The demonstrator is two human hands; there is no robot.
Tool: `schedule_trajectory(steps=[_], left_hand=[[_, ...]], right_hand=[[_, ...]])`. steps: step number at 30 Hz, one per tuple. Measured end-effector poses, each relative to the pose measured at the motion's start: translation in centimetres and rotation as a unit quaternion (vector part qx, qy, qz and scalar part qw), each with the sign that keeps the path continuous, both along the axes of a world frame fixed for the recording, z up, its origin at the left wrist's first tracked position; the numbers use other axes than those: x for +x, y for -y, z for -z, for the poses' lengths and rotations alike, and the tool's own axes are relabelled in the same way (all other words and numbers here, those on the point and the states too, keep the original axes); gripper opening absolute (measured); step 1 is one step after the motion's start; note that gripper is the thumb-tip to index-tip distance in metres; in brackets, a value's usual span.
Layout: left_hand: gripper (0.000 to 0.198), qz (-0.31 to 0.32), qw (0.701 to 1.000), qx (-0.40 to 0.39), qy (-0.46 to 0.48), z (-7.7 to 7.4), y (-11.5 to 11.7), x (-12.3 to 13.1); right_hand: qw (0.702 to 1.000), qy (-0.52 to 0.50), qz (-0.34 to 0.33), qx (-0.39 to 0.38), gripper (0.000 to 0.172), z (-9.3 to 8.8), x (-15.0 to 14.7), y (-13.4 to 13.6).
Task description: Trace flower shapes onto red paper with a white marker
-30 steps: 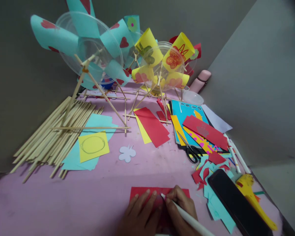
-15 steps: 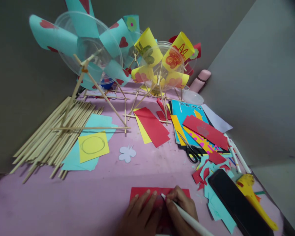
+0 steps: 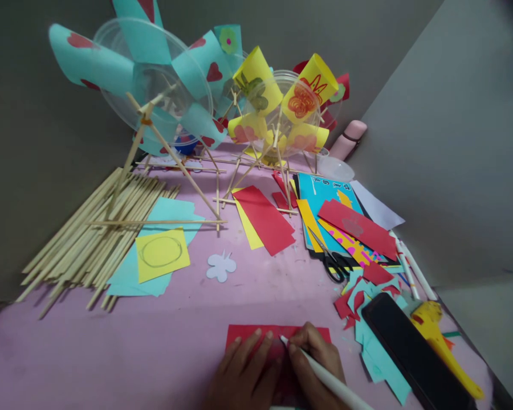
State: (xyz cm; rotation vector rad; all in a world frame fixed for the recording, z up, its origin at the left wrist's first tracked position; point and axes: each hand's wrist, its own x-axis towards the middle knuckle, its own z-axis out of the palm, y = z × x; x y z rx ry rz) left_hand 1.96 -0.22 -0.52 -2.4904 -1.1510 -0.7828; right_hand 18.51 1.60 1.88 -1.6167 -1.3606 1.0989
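Note:
A sheet of red paper [image 3: 299, 331] lies at the near edge of the table, partly covered by both hands. My left hand [image 3: 245, 370] rests flat on its left part with the fingers stretched out. Pinched in my right hand [image 3: 314, 361] is a white marker [image 3: 336, 384], its tip touching the paper near the top middle. Any line under the tip is too small to make out. Farther off lies a white butterfly-shaped paper cutout [image 3: 221, 266].
Bamboo sticks [image 3: 81, 245] and yellow paper [image 3: 162, 253] lie left. Blue-green [image 3: 132, 68] and yellow paper wheels [image 3: 282, 108] stand behind on stick frames. To the right are scissors [image 3: 336, 266], paper scraps [image 3: 374, 347], a black phone [image 3: 414, 350] and a yellow glue gun [image 3: 444, 347].

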Motion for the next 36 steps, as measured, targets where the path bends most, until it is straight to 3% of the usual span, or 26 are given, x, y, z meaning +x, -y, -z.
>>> schedule_trajectory(steps=[9,26,36], left_hand=[[0.036,0.001,1.000,-0.004,0.004,0.08,-0.05,0.19],[0.031,-0.001,1.000,-0.005,0.014,-0.19,-0.26,0.24],[0.030,0.001,0.999,-0.031,0.011,0.24,-0.20,0.23]], right_hand=[[1.000,0.009,-0.004,-0.001,0.020,-0.15,-0.04,0.03],[0.995,-0.071,0.073,-0.014,0.018,0.74,0.83,0.27],[0.996,-0.043,0.071,-0.040,0.019,-0.16,0.56,-0.08]])
